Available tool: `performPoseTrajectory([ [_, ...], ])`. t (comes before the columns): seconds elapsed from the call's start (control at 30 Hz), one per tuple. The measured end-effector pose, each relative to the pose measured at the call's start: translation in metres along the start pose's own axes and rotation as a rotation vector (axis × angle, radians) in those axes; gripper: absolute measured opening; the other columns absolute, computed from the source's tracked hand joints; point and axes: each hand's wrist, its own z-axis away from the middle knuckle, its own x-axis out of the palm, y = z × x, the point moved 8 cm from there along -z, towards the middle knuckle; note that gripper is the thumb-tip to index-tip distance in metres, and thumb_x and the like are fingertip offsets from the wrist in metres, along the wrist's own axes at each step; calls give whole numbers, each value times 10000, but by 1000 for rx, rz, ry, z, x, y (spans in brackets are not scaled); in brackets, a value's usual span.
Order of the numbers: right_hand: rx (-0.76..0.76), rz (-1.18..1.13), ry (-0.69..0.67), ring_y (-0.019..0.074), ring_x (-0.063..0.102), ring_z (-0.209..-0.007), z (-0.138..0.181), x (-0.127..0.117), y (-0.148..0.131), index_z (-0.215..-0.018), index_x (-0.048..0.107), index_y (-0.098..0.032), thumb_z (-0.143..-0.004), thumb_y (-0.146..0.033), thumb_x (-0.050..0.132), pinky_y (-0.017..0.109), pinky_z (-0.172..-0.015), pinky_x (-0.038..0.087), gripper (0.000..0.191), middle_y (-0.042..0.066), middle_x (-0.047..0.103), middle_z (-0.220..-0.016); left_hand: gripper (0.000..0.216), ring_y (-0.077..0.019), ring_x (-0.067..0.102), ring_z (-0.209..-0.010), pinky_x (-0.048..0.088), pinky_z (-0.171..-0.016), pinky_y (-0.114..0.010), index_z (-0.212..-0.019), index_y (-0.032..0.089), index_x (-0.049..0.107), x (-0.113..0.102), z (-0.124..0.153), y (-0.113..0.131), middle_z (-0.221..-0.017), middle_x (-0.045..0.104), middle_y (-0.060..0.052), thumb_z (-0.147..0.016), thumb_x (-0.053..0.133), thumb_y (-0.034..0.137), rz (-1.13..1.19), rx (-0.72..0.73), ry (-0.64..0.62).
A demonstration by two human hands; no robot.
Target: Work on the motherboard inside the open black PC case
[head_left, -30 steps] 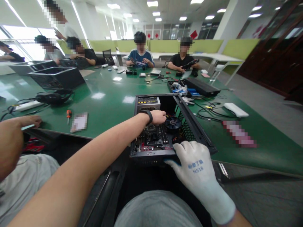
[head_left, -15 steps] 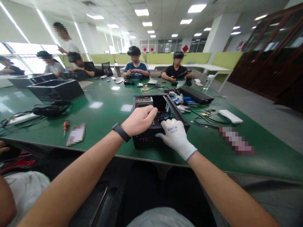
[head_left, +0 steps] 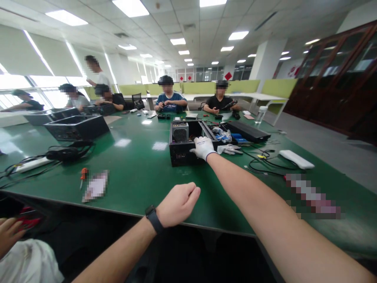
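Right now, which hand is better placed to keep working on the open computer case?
Probably the right hand: gloved, it rests on the case at its near top edge. The left hand is a loose fist at the table edge, apart from the case.

Right hand (head_left: 202,147) wears a white knit work glove, cuff ending at the wrist, forearm bare, no sleeve in view. Left hand (head_left: 177,204) is ungloved, with a black smartwatch-type band (head_left: 154,218) on the wrist: dark rectangular body, plain strap. Left forearm also bare, no sleeve visible; any print on the glove is too small to read.
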Motion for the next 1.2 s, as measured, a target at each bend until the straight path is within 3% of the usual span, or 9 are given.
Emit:
performPoseTrajectory([
  [0.2,-35,5,-16,212,598,-1075,-6,5,5,-1249,570,-175,-920,-421,584,441,-909,514,411,92,588,-1253,387,-124,404,-604,295,-601,-290,-702,207,375,2,5,-20,-655,445,32,-1009,308,433,33,-47,20],
  [0.37,-71,-5,-17,213,597,-1076,12,-3,0,-1248,570,-176,-921,-427,582,444,-911,512,413,91,590,-1252,325,-136,481,-662,336,-632,-289,-778,204,458,-11,3,-15,-711,522,20,-1000,335,406,77,-55,55],
  [0.63,-86,-52,19,236,571,-1064,92,-22,-10,-1195,581,-165,-909,-546,532,447,-929,440,479,105,610,-1170,140,-160,528,-754,419,-725,-305,-978,189,508,-64,-18,8,-806,564,-4,-925,409,273,30,-73,215],
  [0.77,-95,-77,53,279,547,-1002,147,-39,-13,-1104,584,-166,-883,-576,524,406,-843,354,470,150,627,-1067,278,-204,571,-964,461,-867,-340,-1135,146,501,-77,-43,11,-1060,606,-98,-888,403,229,-51,-113,210],
  [0.87,-107,-89,72,270,531,-949,189,-52,-15,-1063,580,-184,-875,-561,541,386,-796,311,423,128,623,-1023,364,-238,569,-1103,453,-954,-354,-1215,105,491,-68,-64,5,-1194,585,-169,-879,428,231,-181,-160,116],
  [0.97,-130,-101,77,263,515,-924,230,-64,-18,-1065,582,-202,-866,-551,565,378,-769,285,402,101,615,-1001,389,-271,593,-1137,472,-945,-367,-1234,108,499,-44,-79,-5,-1270,569,-208,-866,475,232,-369,-212,-54],
  [1.1,-151,-144,80,248,500,-880,276,-77,-20,-1015,600,-207,-840,-513,623,370,-738,258,353,82,608,-946,440,-288,661,-1039,516,-843,-343,-1233,67,503,-2,-87,-11,-1162,659,-221,-817,570,193,-599,-212,-330],
  [1.2,-168,-188,85,244,495,-854,299,-85,-20,-1017,607,-211,-830,-491,643,371,-726,248,339,71,607,-918,477,-298,672,-1026,532,-814,-323,-1219,26,552,23,-90,-11,-1150,677,-239,-773,632,174,-730,-205,-463],
])
